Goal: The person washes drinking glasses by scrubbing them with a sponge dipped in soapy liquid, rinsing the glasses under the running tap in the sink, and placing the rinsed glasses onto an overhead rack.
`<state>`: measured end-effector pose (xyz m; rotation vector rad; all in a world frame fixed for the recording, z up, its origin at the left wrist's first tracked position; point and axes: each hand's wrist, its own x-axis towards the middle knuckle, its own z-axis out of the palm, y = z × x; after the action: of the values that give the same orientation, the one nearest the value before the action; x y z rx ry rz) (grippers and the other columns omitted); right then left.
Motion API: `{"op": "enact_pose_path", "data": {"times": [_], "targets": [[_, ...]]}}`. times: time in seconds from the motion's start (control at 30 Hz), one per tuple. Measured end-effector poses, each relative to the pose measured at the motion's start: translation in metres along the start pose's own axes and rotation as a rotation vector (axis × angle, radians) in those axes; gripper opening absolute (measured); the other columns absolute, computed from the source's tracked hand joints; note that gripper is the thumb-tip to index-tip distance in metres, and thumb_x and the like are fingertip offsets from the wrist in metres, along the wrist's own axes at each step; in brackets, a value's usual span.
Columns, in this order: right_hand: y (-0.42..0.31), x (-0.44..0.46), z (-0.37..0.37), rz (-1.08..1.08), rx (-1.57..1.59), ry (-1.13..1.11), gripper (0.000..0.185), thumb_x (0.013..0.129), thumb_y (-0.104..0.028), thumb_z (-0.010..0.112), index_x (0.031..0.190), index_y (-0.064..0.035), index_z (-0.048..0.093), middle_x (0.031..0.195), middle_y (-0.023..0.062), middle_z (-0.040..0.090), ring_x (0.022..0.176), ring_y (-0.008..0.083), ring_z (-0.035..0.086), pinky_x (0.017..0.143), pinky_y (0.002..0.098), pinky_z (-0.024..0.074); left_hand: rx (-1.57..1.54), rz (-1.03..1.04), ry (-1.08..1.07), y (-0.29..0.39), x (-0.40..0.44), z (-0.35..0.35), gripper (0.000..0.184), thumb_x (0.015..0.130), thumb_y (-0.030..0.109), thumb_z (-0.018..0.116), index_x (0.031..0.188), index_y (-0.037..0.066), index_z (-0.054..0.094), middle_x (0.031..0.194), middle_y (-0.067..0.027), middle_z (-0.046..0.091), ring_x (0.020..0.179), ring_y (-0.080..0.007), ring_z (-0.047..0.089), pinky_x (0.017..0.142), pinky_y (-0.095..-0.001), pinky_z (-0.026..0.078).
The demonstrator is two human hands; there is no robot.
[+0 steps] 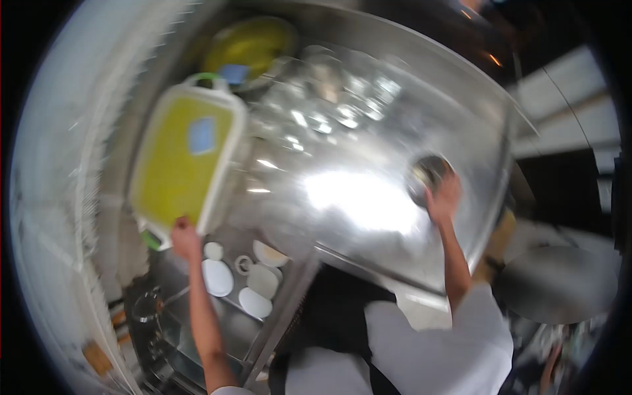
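The yellow and white tub is at the left, the left hand at its near end; I cannot tell if that grip is closed. The shiny things beside it are too blurry to name. The right hand, grip open, hides part of a round metal thing.

It looks like a working kitchen. A steel tabletop, clustered glassware and small white dishes show it.

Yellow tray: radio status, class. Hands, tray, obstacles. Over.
Left hand grips yellow tray, near end. Right hand open, away from tray. Blue patch on tray. Glassware right of tray, blurred; clearance unclear.
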<state>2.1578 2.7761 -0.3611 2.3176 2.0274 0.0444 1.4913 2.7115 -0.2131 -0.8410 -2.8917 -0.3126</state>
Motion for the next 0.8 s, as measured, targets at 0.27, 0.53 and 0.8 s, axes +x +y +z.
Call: {"op": "enact_pose_path", "data": {"times": [0.27,0.53,0.8], "targets": [[-0.145,0.007,-0.025,0.327,0.653,-0.23,0.084,0.095,-0.057,0.036,0.14,0.0133,0.025,0.148,0.0282,0.025,0.142,0.0352,0.018,0.117,0.0405,0.0083,-0.136,0.027,0.0,0.022,-0.009,-0.032,0.029,0.085,0.035,0.057,0.077,0.009,0.067,0.078,-0.0143,0.067,0.076,-0.0359,0.065,0.065,-0.0473,0.05],[-0.305,-0.049,-0.08,0.091,1.593,-0.253,0.042,0.097,-0.029,0.051,0.121,0.0057,0.052,0.105,0.0161,0.061,0.088,0.0225,0.06,0.08,0.032,0.0477,-0.487,-0.043,0.279,0.011,-0.008,-0.02,0.019,0.083,0.027,0.061,0.078,0.008,0.063,0.08,-0.0139,0.064,0.074,-0.0348,0.063,0.065,-0.0448,0.049],[-0.408,-0.238,-0.079,-0.622,1.189,-0.611,0.025,0.097,-0.023,0.054,0.083,-0.0026,0.058,0.061,0.0009,0.049,0.054,0.0077,0.041,0.049,0.0251,0.0346,-1.44,-0.375,0.244,-0.177,0.002,0.015,0.014,0.09,0.016,0.061,0.085,0.004,0.066,0.076,-0.0005,0.066,0.066,-0.0103,0.059,0.063,-0.0262,0.049]]}}
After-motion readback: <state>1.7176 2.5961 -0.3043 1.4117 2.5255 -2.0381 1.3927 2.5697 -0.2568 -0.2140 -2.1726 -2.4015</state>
